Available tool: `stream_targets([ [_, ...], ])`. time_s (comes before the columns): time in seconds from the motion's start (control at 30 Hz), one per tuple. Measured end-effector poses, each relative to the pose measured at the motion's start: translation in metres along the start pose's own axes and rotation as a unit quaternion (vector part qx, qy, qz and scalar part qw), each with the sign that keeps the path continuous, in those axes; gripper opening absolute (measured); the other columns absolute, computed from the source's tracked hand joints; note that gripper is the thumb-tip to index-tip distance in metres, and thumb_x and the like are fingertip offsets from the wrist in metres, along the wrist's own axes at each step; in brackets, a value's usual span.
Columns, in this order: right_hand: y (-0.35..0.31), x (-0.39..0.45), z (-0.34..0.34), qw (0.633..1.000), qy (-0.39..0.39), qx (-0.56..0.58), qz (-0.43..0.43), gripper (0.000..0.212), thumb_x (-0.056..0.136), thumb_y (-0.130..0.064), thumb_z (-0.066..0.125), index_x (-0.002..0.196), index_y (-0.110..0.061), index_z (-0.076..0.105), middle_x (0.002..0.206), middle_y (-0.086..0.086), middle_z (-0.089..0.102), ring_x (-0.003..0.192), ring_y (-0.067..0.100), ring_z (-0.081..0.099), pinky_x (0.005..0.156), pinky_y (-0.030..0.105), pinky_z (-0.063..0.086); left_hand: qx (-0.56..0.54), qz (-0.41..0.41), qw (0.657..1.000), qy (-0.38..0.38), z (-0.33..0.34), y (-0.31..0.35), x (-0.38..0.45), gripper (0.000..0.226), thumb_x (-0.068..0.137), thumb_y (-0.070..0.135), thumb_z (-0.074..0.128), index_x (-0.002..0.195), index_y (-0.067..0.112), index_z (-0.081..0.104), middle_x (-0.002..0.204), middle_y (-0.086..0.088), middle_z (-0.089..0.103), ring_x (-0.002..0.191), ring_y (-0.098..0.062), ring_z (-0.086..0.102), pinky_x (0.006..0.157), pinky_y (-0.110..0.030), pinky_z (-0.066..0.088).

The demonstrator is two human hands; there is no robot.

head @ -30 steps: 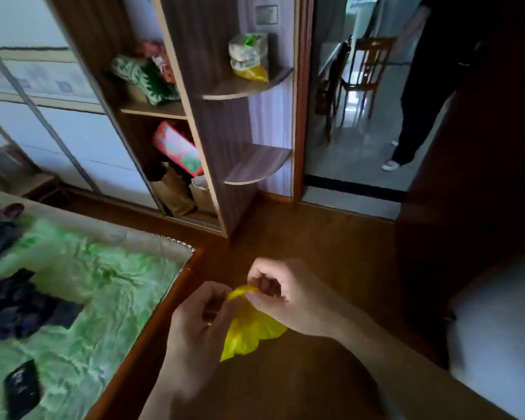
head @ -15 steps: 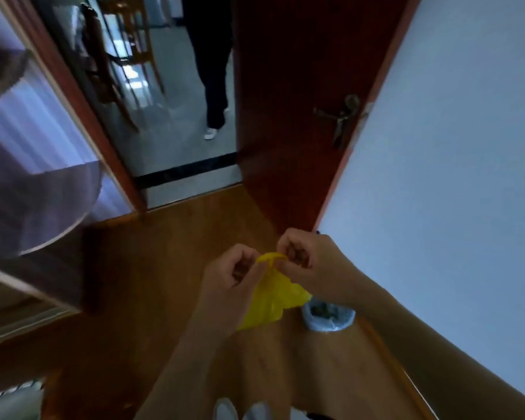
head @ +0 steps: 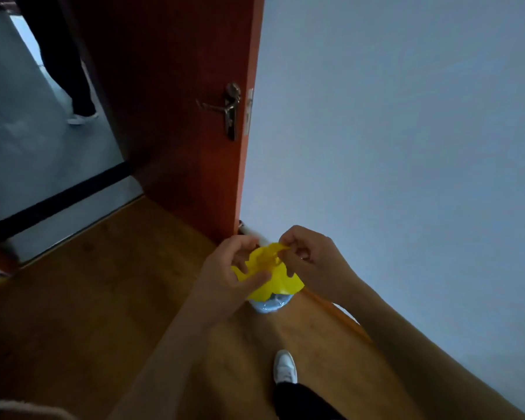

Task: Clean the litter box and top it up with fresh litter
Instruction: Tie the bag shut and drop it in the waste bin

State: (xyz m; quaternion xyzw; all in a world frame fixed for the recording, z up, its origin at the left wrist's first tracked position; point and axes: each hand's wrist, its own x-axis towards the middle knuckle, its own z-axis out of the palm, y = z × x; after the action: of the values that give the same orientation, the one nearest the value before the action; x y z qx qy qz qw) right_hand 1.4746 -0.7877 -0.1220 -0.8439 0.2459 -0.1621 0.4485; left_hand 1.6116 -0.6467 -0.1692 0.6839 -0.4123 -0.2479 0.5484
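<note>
Both hands work a yellow bag [head: 270, 274] in mid-air, above the wooden floor [head: 88, 298] and close to the foot of the pale wall [head: 406, 147]. The left hand [head: 234, 274] has its fingers curled over the bag's upper left part, and its thumb presses the crumpled plastic from below, so its grip pinches the bag. The right hand [head: 312, 262] pinches the top edge of the bag between thumb and fingertips, with the other fingers curled in toward the palm. The two hands are close together, with the bag bunched between them, and its lower part hangs loose and wrinkled.

Directly under the bag, on the floor by the wall, stands a small bin [head: 270, 304] lined with pale blue plastic. Only its near rim shows below the bag, and what is inside it cannot be made out. No litter box or litter shows in this view.

A red-brown door [head: 179, 116] stands open against the wall, with its free edge just behind the hands. It carries a metal handle [head: 225, 109]. Left of the door, a dark threshold strip [head: 58, 201] separates the wooden floor from a grey tiled floor [head: 28, 147], where another person's dark trouser leg [head: 58, 56] and white shoe [head: 81, 118] stand. Near the bottom edge, the wearer's own white shoe [head: 285, 366] rests on the wooden floor.
</note>
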Motion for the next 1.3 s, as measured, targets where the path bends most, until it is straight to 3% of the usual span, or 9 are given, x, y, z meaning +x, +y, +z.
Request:
stream_targets([
  [0.17,0.035,0.019,-0.007,0.999,-0.020,0.015,0.019,0.012,0.083,-0.028,0.056,0.085,-0.039,0.056,0.082,-0.001,0.066,0.075,0.022,0.065,0.071,0.042,0.055,0.072,-0.037,0.997,0.012,0.030,-0.028,0.017,0.045,0.069,0.032,0.074,0.113,0.031,0.064,0.082,0.018,0.061,0.064,-0.003,0.056,0.058,-0.011,0.040],
  [0.3,0.076,0.047,-0.020,0.998,-0.052,0.014,0.014,0.002,0.088,-0.026,0.058,0.090,-0.027,0.059,0.083,-0.005,0.066,0.073,0.011,0.059,0.067,0.038,0.050,0.147,-0.046,0.988,0.012,0.066,-0.056,0.053,0.038,0.074,0.049,0.063,0.108,0.034,0.061,0.094,0.012,0.062,0.068,-0.008,0.059,0.060,-0.021,0.046],
  [0.37,0.104,0.067,-0.031,0.998,-0.065,0.024,0.008,0.001,0.090,-0.025,0.060,0.090,-0.026,0.059,0.080,-0.007,0.064,0.067,0.006,0.054,0.063,0.034,0.048,0.184,-0.062,0.981,0.012,0.086,-0.073,0.075,0.028,0.078,0.051,0.060,0.096,0.030,0.063,0.086,0.011,0.062,0.065,-0.007,0.057,0.060,-0.025,0.046],
  [0.53,0.184,0.117,-0.061,0.992,-0.114,0.043,0.035,0.021,0.089,-0.018,0.062,0.081,-0.036,0.055,0.078,-0.007,0.061,0.068,0.019,0.058,0.061,0.038,0.051,0.228,-0.160,0.959,0.045,0.144,-0.106,0.118,0.033,0.080,0.055,0.053,0.097,0.029,0.063,0.083,0.013,0.062,0.066,-0.005,0.055,0.065,-0.024,0.045],
  [0.63,0.223,0.142,-0.071,0.987,-0.147,0.022,0.056,0.021,0.088,-0.011,0.065,0.083,-0.030,0.058,0.075,-0.006,0.061,0.068,0.013,0.058,0.057,0.026,0.049,0.226,-0.222,0.945,0.086,0.175,-0.120,0.138,0.041,0.084,0.051,0.058,0.115,0.025,0.064,0.098,0.006,0.066,0.084,-0.010,0.061,0.082,-0.034,0.052],
  [0.7,0.249,0.152,-0.073,0.983,-0.172,0.000,0.065,0.011,0.088,-0.014,0.067,0.087,-0.022,0.060,0.076,-0.006,0.063,0.072,0.011,0.058,0.057,0.017,0.045,0.209,-0.244,0.940,0.111,0.190,-0.131,0.151,0.033,0.083,0.044,0.060,0.110,0.024,0.065,0.092,0.004,0.068,0.082,-0.014,0.064,0.078,-0.039,0.054],
  [0.87,0.313,0.168,-0.061,0.978,-0.184,-0.017,0.095,0.026,0.089,-0.016,0.068,0.085,-0.039,0.054,0.080,-0.014,0.063,0.080,0.002,0.061,0.064,0.013,0.047,0.182,-0.317,0.925,0.105,0.224,-0.179,0.173,0.019,0.079,0.024,0.075,0.081,0.026,0.056,0.067,0.010,0.060,0.061,-0.005,0.058,0.057,-0.022,0.044],
  [1.1,0.406,0.182,-0.006,0.962,-0.214,-0.036,0.166,0.031,0.088,-0.010,0.068,0.085,-0.038,0.055,0.085,-0.010,0.065,0.077,0.007,0.062,0.065,0.020,0.054,0.116,-0.376,0.908,0.146,0.260,-0.280,0.177,0.024,0.080,0.013,0.072,0.076,0.027,0.053,0.063,0.010,0.057,0.059,-0.006,0.057,0.056,-0.015,0.038],
  [1.3,0.481,0.197,0.058,0.960,-0.222,-0.042,0.165,0.029,0.089,-0.011,0.066,0.084,-0.036,0.054,0.080,-0.010,0.062,0.075,-0.002,0.058,0.063,0.012,0.047,0.091,-0.387,0.899,0.185,0.284,-0.380,0.179,0.027,0.077,0.009,0.074,0.074,0.026,0.054,0.056,0.010,0.052,0.054,-0.004,0.052,0.053,-0.011,0.038],
])
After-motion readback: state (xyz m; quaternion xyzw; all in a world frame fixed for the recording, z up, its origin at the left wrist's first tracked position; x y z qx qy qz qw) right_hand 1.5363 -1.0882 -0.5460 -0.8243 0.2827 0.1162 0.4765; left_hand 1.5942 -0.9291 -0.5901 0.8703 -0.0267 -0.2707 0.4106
